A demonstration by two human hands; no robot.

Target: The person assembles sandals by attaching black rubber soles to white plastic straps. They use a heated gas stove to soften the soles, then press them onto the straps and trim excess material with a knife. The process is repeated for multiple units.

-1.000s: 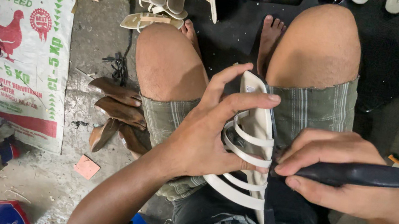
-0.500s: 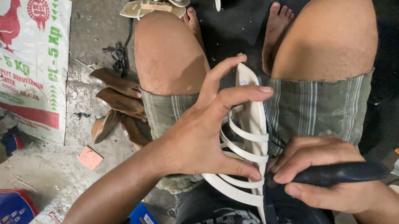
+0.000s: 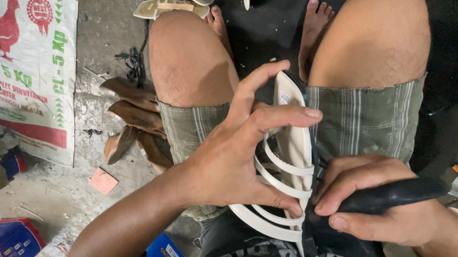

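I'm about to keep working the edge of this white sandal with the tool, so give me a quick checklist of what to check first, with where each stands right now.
1. Left hand grips the white strappy sandal: ok, thumb and fingers are spread over the straps.
2. Sandal is braced: ok, it rests on edge between the thighs on the striped shorts.
3. Right hand has a firm hold on the black-handled tool: ok, fingers are wrapped around the handle.
4. Tool tip sits on the sole edge: cannot tell, the tip is hidden.
5. Left fingertips are clear of the tool: not ok, the lowest finger lies right beside it.
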